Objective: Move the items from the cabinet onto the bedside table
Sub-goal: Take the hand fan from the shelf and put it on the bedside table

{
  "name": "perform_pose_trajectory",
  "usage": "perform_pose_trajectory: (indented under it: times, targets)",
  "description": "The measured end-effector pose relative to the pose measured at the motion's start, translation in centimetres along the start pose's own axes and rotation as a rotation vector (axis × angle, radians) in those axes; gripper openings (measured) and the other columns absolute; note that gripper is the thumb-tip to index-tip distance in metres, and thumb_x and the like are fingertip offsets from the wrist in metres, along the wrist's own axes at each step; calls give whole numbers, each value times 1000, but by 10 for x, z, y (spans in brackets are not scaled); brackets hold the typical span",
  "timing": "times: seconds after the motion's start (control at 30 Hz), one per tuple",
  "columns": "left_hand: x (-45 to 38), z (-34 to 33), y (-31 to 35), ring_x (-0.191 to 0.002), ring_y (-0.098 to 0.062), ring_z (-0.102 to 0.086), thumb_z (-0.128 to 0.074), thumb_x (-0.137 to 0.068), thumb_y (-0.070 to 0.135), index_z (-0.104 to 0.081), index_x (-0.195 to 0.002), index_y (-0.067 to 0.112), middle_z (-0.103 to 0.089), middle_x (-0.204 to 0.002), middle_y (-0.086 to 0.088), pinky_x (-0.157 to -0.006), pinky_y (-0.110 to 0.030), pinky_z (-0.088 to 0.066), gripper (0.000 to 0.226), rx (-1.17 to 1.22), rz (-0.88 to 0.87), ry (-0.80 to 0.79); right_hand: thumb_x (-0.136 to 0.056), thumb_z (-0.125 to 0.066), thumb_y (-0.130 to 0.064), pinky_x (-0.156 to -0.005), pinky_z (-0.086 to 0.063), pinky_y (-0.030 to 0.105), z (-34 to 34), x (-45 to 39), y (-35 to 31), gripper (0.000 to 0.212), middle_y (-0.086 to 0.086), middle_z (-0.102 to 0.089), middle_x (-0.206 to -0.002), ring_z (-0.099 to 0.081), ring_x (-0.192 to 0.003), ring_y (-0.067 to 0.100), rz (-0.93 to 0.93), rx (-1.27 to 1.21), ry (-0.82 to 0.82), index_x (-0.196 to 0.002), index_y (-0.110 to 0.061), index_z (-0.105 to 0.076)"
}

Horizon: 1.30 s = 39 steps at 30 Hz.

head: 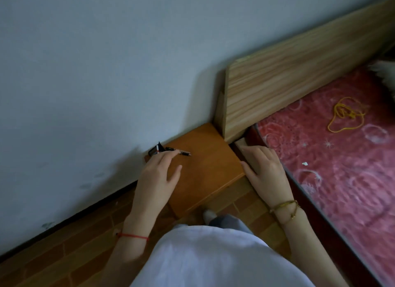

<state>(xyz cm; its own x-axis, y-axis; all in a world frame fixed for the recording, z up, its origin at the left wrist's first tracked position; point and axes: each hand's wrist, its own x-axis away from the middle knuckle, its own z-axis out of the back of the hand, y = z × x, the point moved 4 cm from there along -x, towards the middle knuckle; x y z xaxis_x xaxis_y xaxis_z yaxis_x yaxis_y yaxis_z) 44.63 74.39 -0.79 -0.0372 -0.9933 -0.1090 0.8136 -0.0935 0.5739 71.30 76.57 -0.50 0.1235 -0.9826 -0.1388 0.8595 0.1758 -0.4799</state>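
Observation:
An orange-brown bedside table stands against the wall beside the bed. On its far left corner lie a small black item with a red and white stripe and a dark pen. My left hand hovers over the table's left part, fingers spread, fingertips close to the pen; whether they touch it I cannot tell. My right hand rests flat on the bed frame edge by the table's right side, holding nothing.
A wooden headboard rises at the right against the pale wall. The bed has a red patterned cover with a yellow cord lying on it. Brick-pattern floor runs below; my foot is near the table front.

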Motion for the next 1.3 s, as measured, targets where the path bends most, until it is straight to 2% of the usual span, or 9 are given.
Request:
perform_pose_trajectory:
  times: [0.23,0.37,0.53,0.67,0.77,0.87,0.97,1.13,1.3]
  targets:
    - [6,9,-5,-114,-16,-61,-67,-90,16,-63,-126,12,-65,-122,-2,-98,-24,-46,37,38,-348,-195,-88,-62,-24,-99,-43,33,3,114,-43,35,-5,-59,-117,-48,-113,12,-354,12,225,-122,-19,-58]
    - [27,10,9,-118,-16,-59,-65,-92,19,-61,-129,14,-64,-127,-2,-101,-33,-50,38,43,-507,-341,-87,-65,-21,-98,-44,31,5,195,-71,36,-2,-60,-116,-48,-112,13,-551,54,332,-122,-16,-59]
    - [66,0,50,-125,-12,-53,-63,-94,24,-55,-136,20,-60,-133,1,-101,-19,-36,43,30,-722,-506,-86,-66,-20,-96,-43,24,6,300,-104,36,-2,-62,-114,-50,-111,13,-797,96,441,-121,-16,-60]
    - [112,-12,92,-127,-13,-53,-63,-93,28,-54,-136,21,-60,-135,1,-104,-23,-41,45,51,-907,-621,-85,-67,-19,-94,-39,20,5,379,-135,36,-4,-62,-113,-50,-110,11,-993,119,555,-121,-16,-60]
    - [156,-20,120,-126,-12,-54,-64,-92,28,-56,-135,21,-61,-133,2,-104,-24,-42,44,62,-1034,-689,-85,-66,-20,-95,-44,24,2,436,-159,36,-6,-61,-113,-51,-110,10,-1109,131,646,-121,-18,-60]
    - [208,-27,145,-123,-10,-55,-64,-92,26,-55,-135,21,-61,-130,3,-103,-19,-40,44,76,-1156,-756,-85,-67,-19,-96,-41,23,-2,497,-183,36,-8,-60,-113,-49,-110,7,-1209,129,751,-121,-18,-60]
    - [271,-34,170,-120,-11,-56,-65,-92,23,-57,-133,19,-62,-127,3,-102,-21,-42,42,118,-1262,-836,-84,-68,-17,-97,-42,25,-8,562,-209,36,-6,-61,-112,-51,-109,10,-1307,161,834,-120,-17,-61]
    - [399,-38,202,-116,-8,-56,-65,-92,25,-57,-132,22,-61,-126,6,-100,-22,-44,42,181,-1411,-953,-83,-70,-15,-95,-36,15,-8,680,-264,37,-5,-62,-111,-51,-107,9,-1484,237,890,-119,-16,-61]
    - [528,-37,225,-117,-9,-57,-62,-94,30,-56,-132,26,-60,-127,8,-100,-27,-48,39,239,-1532,-1061,-85,-67,-21,-93,-35,14,-12,797,-316,39,-6,-60,-115,-48,-108,5,-1696,278,923,-123,-20,-58]
